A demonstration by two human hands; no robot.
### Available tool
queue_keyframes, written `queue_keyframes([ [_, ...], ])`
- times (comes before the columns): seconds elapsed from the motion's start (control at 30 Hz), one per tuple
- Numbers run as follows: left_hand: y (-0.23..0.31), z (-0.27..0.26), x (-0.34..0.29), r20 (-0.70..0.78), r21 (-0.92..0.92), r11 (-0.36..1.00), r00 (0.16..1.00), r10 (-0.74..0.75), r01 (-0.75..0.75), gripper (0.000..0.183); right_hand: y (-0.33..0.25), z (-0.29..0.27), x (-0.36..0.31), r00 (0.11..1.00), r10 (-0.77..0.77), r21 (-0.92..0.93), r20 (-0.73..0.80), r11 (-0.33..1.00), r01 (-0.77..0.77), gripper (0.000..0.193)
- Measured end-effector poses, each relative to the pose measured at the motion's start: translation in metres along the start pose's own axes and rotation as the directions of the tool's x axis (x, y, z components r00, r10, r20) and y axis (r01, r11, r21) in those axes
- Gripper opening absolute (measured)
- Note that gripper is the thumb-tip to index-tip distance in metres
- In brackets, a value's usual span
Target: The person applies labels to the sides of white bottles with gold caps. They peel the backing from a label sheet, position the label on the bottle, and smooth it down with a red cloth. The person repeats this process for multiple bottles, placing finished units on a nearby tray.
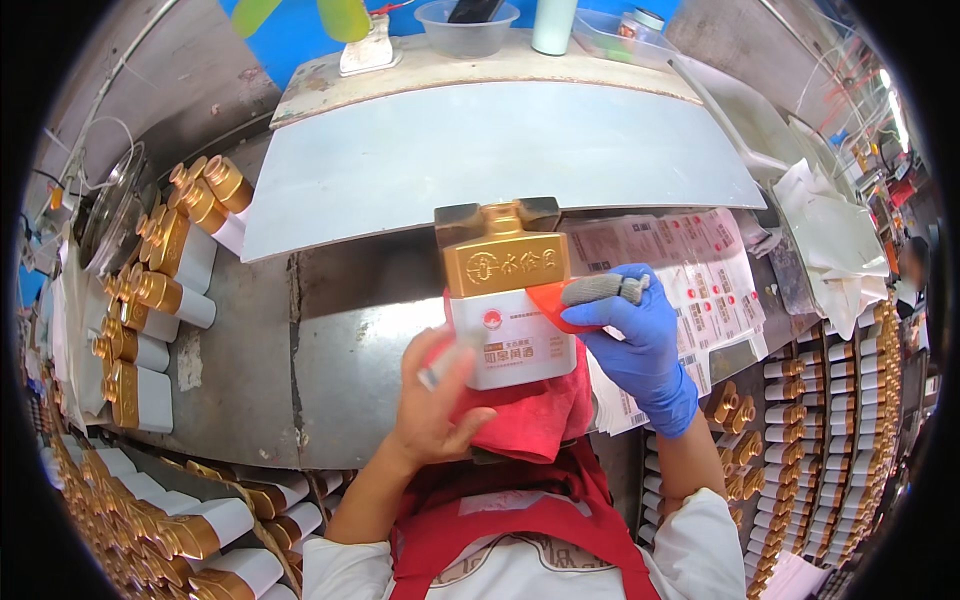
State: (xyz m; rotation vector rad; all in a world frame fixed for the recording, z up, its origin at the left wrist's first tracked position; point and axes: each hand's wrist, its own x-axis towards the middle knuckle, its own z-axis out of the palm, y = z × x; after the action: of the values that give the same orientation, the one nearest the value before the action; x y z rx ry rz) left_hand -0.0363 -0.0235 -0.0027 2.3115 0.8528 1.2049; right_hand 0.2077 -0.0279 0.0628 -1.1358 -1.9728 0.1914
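Observation:
A flat-sided bottle (515, 350), white below and gold above, lies in front of me on a red cloth (540, 415). Its gold neck end sits in a dark notched block (540, 213). My right hand (635, 345), in a blue glove with a grey knit cover on one finger, pinches a flat orange-red scraper (560, 303) against the bottle's upper right face. My bare left hand (435, 400) is beside the bottle's lower left, thumb apart from the fingers; the fingers are blurred, with a small whitish band on one. Whether they touch the bottle I cannot tell.
Sheets of printed labels (700, 290) lie to the right, below a raised pale board (500, 150). Several gold-and-white bottles (150, 305) stand at the left; rows more (800, 420) fill the lower right. A clear bowl (465, 35) stands at the back.

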Motion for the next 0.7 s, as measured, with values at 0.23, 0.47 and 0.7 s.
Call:
queue_keyframes([
  [0.23,0.006,-0.001,-0.031,0.083,0.115,0.982,0.987,0.14,-0.149,0.034,-0.015,-0.014,-0.053,0.983,0.023,0.105,0.182,0.994,-0.042,0.03],
  [0.47,0.009,0.002,-0.045,-0.114,0.1,0.99,0.988,0.106,-0.095,0.032,-0.012,0.046,-0.022,0.988,-0.045,0.021,0.149,0.999,0.042,0.015],
  [0.7,-0.003,0.002,-0.04,-0.302,-0.007,0.995,0.948,-0.099,0.101,0.032,-0.028,0.036,-0.007,0.996,-0.054,-0.06,0.065,0.997,0.058,0.022],
])
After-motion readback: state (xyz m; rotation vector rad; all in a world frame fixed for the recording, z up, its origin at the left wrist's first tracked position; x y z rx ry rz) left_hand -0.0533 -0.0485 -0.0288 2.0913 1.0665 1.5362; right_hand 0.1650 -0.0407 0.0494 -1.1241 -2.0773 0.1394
